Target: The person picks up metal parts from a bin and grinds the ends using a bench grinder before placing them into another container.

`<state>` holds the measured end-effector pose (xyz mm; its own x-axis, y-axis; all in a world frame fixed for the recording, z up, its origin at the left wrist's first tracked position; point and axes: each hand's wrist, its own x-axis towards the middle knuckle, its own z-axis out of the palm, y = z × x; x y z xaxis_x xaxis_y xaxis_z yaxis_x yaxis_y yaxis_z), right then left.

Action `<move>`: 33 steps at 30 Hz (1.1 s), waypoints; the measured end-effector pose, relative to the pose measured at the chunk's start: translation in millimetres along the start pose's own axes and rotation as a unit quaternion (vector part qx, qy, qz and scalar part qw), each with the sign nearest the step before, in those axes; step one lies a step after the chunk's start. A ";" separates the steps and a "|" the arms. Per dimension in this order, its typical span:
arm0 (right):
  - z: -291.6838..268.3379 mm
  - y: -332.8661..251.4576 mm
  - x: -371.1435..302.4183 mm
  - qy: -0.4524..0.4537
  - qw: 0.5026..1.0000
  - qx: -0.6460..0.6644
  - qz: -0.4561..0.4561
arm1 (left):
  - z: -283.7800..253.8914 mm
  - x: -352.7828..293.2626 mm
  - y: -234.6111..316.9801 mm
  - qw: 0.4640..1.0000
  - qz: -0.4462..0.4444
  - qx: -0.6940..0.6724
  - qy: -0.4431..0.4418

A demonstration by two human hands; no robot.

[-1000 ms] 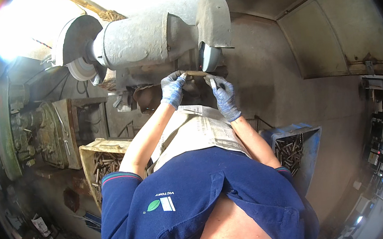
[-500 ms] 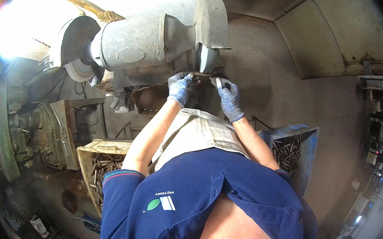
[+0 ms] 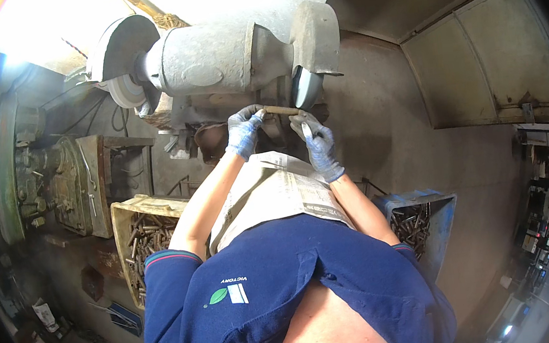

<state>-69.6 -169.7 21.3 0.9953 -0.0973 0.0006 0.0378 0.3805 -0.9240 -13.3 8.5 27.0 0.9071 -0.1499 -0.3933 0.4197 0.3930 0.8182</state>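
So this person's at a bench grinder (image 3: 204, 62), both hands in blue-grey gloves. Left hand (image 3: 243, 135) has its fingers pinched round one end of a short brownish rod (image 3: 280, 111), right hand (image 3: 315, 142) closed on the other end. Rod's roughly level, right below the right-hand grinding wheel (image 3: 308, 89); can't tell if they're touching. Newspaper (image 3: 283, 190) covers the lap, bins of metal pieces (image 3: 151, 239) either side.
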 end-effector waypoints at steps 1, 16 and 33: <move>-1.0 -5.7 -6.5 -0.013 1.000 -0.015 -0.017 | -1.0 -8.7 1.0 1.000 0.022 0.003 -0.003; 9.2 -102.2 -43.8 -0.098 0.874 -0.378 -0.290 | 17.0 -66.3 39.6 0.988 0.083 0.010 -0.128; -9.5 -69.9 -36.6 -0.057 0.944 -0.286 -0.154 | 35.9 -45.6 26.8 0.988 0.092 0.103 -0.075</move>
<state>-109.6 -201.5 82.2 0.9494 -0.0096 0.3138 0.3048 -0.2111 -0.9287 -42.3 -6.7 81.9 0.9566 -0.2322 -0.1761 0.2311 0.2364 0.9438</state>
